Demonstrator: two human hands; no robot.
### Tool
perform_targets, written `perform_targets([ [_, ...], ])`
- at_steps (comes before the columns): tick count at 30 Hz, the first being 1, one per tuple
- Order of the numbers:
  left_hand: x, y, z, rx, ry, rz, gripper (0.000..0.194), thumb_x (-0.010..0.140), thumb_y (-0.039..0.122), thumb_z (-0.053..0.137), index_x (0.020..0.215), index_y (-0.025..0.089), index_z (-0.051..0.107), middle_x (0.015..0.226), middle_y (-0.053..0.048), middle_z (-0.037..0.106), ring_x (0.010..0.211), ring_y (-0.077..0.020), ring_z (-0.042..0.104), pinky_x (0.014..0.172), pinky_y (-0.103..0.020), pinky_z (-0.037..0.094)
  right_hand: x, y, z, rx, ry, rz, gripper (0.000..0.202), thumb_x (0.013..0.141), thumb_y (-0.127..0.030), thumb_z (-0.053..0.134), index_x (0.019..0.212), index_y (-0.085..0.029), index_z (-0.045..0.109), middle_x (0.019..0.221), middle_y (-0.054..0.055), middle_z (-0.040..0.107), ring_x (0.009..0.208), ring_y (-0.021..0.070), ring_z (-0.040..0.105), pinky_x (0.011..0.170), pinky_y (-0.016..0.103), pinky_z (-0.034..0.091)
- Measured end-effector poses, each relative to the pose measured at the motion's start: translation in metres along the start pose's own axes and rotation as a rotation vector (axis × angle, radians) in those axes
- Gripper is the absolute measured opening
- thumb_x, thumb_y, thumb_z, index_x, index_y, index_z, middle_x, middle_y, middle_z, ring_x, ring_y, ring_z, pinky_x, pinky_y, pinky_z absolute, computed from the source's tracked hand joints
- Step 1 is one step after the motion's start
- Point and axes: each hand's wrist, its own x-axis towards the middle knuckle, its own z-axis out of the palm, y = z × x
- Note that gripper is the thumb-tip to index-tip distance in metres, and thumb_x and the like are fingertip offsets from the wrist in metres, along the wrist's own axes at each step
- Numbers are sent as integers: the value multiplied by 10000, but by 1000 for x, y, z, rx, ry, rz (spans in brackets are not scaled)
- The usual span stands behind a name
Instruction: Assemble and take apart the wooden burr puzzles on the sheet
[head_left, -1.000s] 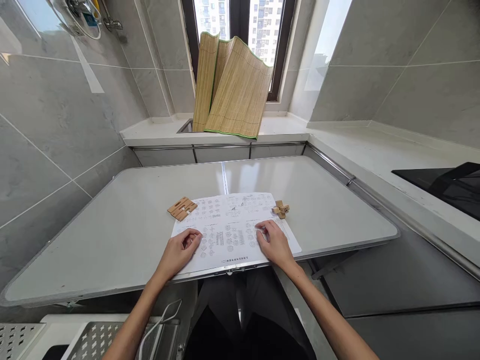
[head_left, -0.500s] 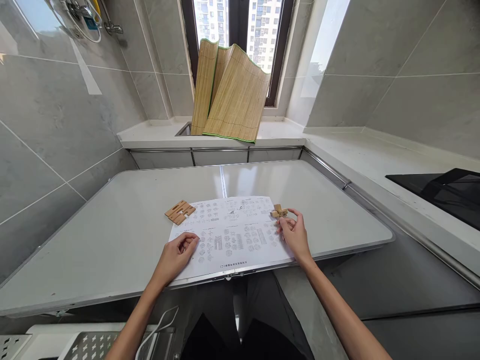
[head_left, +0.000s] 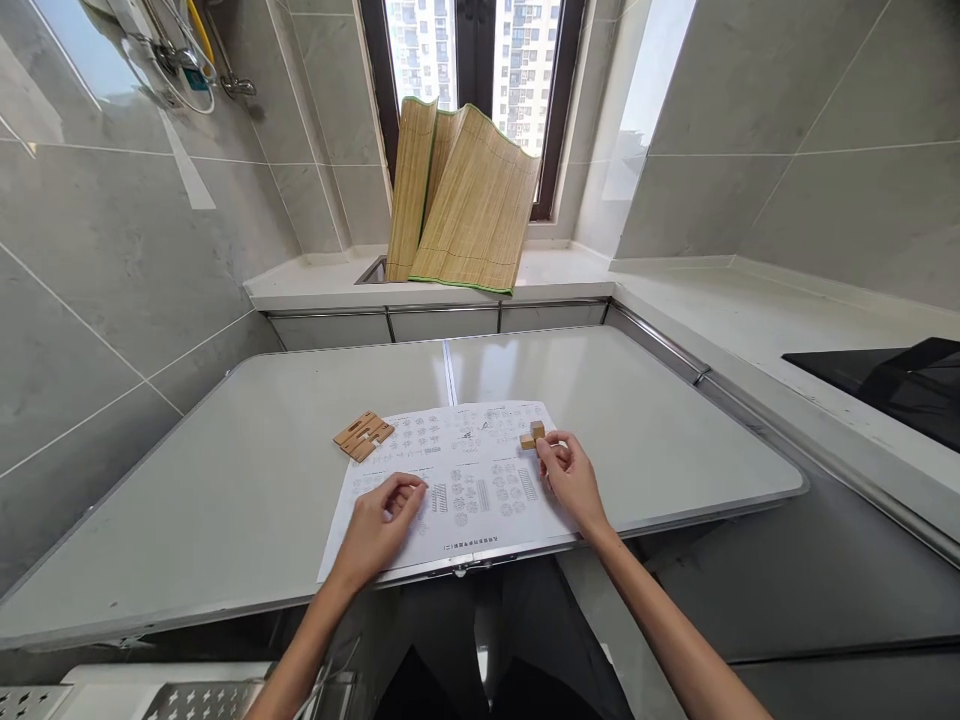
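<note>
My right hand (head_left: 571, 480) pinches a small wooden puzzle block (head_left: 531, 440) between thumb and fingers, just above the right part of a printed sheet (head_left: 487, 510). Part of that block is hidden by the fingertips. Over the sheet's left side rests my left hand (head_left: 382, 525), its fingers curled and thumb against them, with nothing visible in it. Several flat, notched wooden puzzle pieces (head_left: 364, 436) lie side by side at the sheet's upper left corner. Rows of small line drawings cover the paper.
The white folding table (head_left: 202, 480) has a centre seam and a metal latch at its front edge. Behind it, a folded bamboo mat (head_left: 472, 200) leans by the window on a ledge. A counter with a black panel (head_left: 885, 385) runs along the right.
My right hand has taken the wooden block off the table and brought it left over the sheet. My left hand has shifted right across the paper. The view has tilted slightly.
</note>
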Motion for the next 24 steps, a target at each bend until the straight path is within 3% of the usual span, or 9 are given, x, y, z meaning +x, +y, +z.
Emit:
perform_targets([
  [4, 27, 12, 24, -124, -178, 37, 424, 947, 599, 610, 1155, 242, 705, 1024, -61, 738, 949, -230, 668, 860, -343, 532, -3, -11, 23, 271, -216, 111, 425, 872, -618, 727, 1002, -264, 532, 680, -73, 575, 517, 105, 457, 499, 230, 363],
  [7, 54, 12, 39, -381, -290, 16, 607, 905, 641, 668, 1353, 233, 621, 1329, -135, 691, 1248, -292, 633, 1041, -426, 512, -1, -19, 38, 438, -402, 213, 419, 859, -556, 774, 1027, -263, 527, 702, -71, 585, 530, 101, 489, 503, 224, 362],
  [9, 68, 11, 45, -515, -399, 23, 650, 901, 664, 670, 1366, 211, 636, 1356, -152, 683, 1290, -311, 618, 1088, -452, 490, 3, -20, 47, 538, -518, 292, 416, 849, -514, 802, 1024, -258, 523, 718, -63, 599, 537, 99, 510, 497, 218, 352],
  [11, 77, 9, 48, -599, -455, 36, 610, 930, 657, 643, 1305, 178, 690, 1253, -146, 734, 1240, -315, 653, 1107, -463, 477, 10, -19, 55, 609, -612, 356, 417, 836, -477, 828, 1022, -250, 532, 754, -43, 633, 555, 101, 540, 494, 215, 349],
  [14, 86, 7, 46, -659, -406, 37, 543, 928, 588, 694, 1274, 170, 718, 1192, -128, 766, 1213, -320, 676, 1137, -486, 450, 24, -15, 62, 640, -697, 399, 430, 817, -436, 862, 1070, -232, 580, 866, 10, 699, 669, 124, 630, 522, 217, 385],
  [17, 96, 4, 43, -676, -340, 25, 562, 861, 523, 796, 1307, 194, 701, 1336, -130, 723, 1307, -340, 632, 1174, -508, 418, 40, -11, 67, 613, -729, 377, 452, 803, -410, 889, 1114, -229, 615, 955, 32, 728, 826, 151, 689, 602, 227, 445],
  [20, 109, 3, 42, -661, -307, 22, 570, 825, 502, 829, 1291, 202, 697, 1373, -125, 708, 1320, -344, 630, 1166, -504, 440, 56, -9, 67, 530, -715, 302, 456, 798, -427, 893, 1119, -243, 626, 962, 24, 749, 894, 168, 695, 706, 263, 491],
  [24, 125, 0, 44, -544, -252, 42, 565, 758, 465, 884, 1229, 219, 695, 1261, -99, 759, 1202, -317, 702, 1100, -480, 507, 77, -6, 67, 311, -684, 141, 429, 818, -429, 871, 1131, -257, 633, 1017, 33, 781, 937, 187, 694, 859, 337, 518],
])
